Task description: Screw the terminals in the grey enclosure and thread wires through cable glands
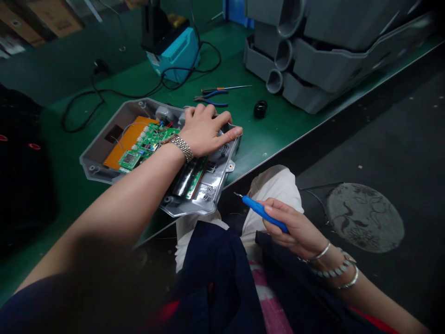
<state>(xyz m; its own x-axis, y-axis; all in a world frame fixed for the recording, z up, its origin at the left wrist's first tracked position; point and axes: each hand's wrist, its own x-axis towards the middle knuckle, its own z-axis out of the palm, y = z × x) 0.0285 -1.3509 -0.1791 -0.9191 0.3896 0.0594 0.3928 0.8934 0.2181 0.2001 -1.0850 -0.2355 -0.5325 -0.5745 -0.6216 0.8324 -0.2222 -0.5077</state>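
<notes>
A grey plastic housing (120,121) lies open side up at the table's edge, its near corner jutting out over my lap. Inside it are a green circuit board (129,159), an orange plate (118,150) and a black cylindrical part (183,180). My left hand (205,130) grips the far right part of the housing, fingers spread and bent over its wall; the fingertips are partly hidden. In my right hand (290,227) is a blue deburring tool (262,212) with a small bent metal tip. That tip points toward the housing but stays apart from it.
Beyond the housing lie a screwdriver (217,89), blue-handled pliers (213,99) and a black round part (260,109). A turquoise device (179,55) trails a black cable (104,93). Grey housings (327,65) are stacked at right; a round stool (365,218) stands below.
</notes>
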